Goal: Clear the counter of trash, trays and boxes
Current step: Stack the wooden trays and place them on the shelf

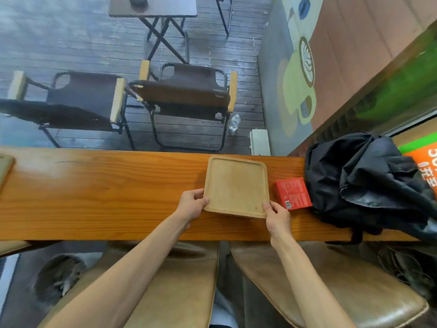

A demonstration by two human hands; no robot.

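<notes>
A pale square wooden tray with nothing in it lies on the orange-brown wooden counter. My left hand grips the tray's near left corner, thumb over the rim. My right hand grips its near right corner. The near edge seems slightly raised off the counter. A small red box lies flat just right of the tray, close to my right hand but not touching it.
A black bag fills the counter's right end, beside the red box. Another tray's corner shows at the far left edge. Brown stools stand below me. Beyond the counter are folding chairs, a small table and a water bottle.
</notes>
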